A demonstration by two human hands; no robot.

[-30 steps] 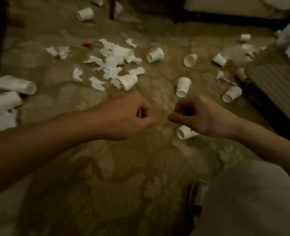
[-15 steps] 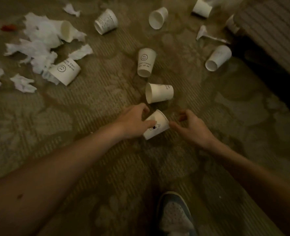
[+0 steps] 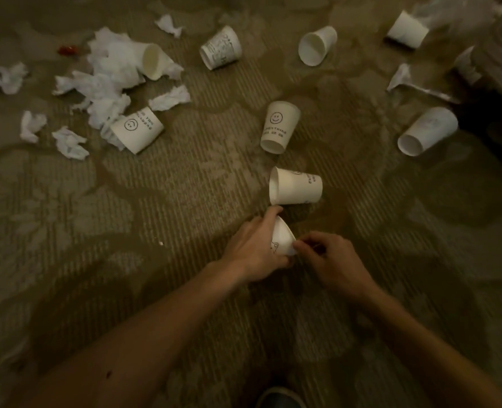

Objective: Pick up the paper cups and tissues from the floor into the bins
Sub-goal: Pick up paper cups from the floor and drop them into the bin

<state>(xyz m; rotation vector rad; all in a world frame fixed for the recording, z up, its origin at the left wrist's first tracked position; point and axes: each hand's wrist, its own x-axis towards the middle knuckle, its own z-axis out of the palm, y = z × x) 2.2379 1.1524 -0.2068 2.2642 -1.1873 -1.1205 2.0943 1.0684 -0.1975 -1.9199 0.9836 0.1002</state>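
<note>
At lower centre, the left hand curls its fingers round a small white printed paper cup on patterned brown carpet while the right hand pinches its edge, seemingly steadying it for lifting.

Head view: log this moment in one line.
phase: grasp | left hand: grips paper cup on carpet | right hand: pinches same cup's edge | remaining: other cups, tissues scattered
</note>
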